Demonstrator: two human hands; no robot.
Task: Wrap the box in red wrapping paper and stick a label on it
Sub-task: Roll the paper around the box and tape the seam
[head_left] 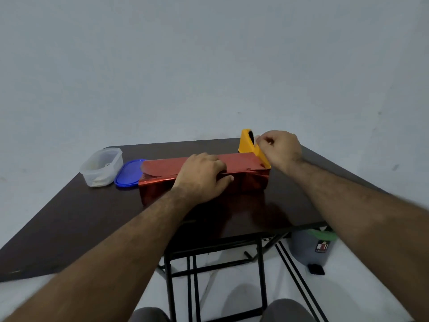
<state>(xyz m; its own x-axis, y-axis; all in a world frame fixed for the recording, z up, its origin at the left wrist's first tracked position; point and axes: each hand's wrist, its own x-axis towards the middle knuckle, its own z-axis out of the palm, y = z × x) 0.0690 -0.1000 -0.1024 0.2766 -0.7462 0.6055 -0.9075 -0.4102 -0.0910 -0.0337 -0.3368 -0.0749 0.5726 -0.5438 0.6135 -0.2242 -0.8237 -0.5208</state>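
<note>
Pale grey wall behind; dark brown folding table (76,212) in front. Both forearms stretched forward. Left hand (203,176) laid palm-down, fingers bent over the top edge of the long box wrapped in shiny red paper (241,169) at mid-table. Right hand (279,148) raised at the yellow plastic tape dispenser (247,142) behind the box's right end, fingertips pinched together; tape itself too small to make out. Clear plastic tub (102,167), blue oval lid (128,174) left of the box.
</note>
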